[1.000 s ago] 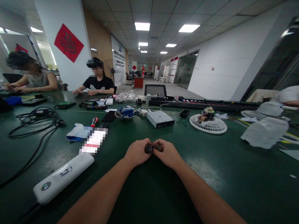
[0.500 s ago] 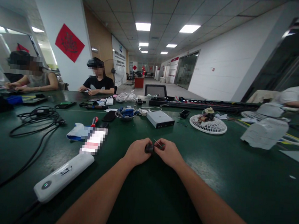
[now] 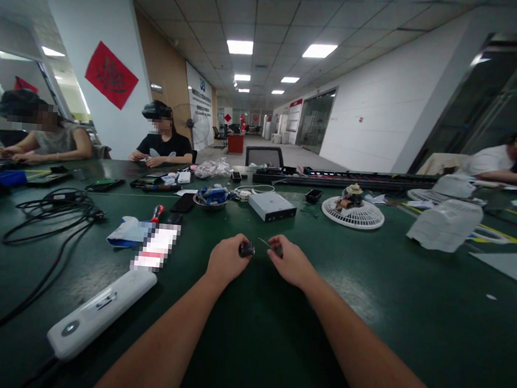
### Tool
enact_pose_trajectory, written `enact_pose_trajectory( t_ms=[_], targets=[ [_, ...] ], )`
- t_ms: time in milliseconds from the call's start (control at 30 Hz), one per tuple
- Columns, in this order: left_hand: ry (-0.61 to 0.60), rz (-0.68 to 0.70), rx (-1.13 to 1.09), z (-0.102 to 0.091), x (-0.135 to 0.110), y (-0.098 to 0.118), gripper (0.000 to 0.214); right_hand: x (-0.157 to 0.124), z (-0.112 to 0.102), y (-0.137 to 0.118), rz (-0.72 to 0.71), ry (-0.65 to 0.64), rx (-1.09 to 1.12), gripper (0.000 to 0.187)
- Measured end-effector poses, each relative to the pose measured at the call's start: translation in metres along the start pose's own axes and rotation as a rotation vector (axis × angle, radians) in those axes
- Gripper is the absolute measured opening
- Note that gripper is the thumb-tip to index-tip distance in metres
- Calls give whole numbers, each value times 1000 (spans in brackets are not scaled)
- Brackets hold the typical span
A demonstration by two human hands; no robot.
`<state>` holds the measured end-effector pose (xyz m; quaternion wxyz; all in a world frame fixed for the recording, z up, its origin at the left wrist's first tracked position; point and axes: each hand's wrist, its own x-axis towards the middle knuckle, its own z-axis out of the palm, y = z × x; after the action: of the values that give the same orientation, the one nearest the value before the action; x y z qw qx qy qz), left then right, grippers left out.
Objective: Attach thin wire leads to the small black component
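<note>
A black cable [image 3: 61,197] lies coiled toward the left edge of a green table [image 3: 414,328], beyond a white device [image 3: 102,315] slanting toward the near edge. Mid-table, a person's left hand [image 3: 228,259] is wrapped around a small dark cylinder [image 3: 247,250]; just beside it, across a narrow gap, a thin rod [image 3: 264,242] juts from the pinched fingertips of the right hand [image 3: 291,262]. Farther right, toward the far edge, sits a white fan grille [image 3: 371,218], with a white plastic housing [image 3: 446,225] nearer the right edge
</note>
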<state>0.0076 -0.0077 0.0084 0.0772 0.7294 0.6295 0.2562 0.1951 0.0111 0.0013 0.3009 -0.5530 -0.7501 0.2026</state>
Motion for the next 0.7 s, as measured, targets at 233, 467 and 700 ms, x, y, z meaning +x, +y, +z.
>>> enact_pose_trajectory(
  t_ms=[233,467,700],
  targets=[
    [-2,-40,84,-1,0,0,17,1,-2,3,-141,-73,-23,22],
    [-9,50,83,-1,0,1,18,0,-5,-3,-149,-71,-29,27],
    [13,178,68,-2,1,-3,16,-3,-10,-7,-145,-34,-130,27]
  ],
)
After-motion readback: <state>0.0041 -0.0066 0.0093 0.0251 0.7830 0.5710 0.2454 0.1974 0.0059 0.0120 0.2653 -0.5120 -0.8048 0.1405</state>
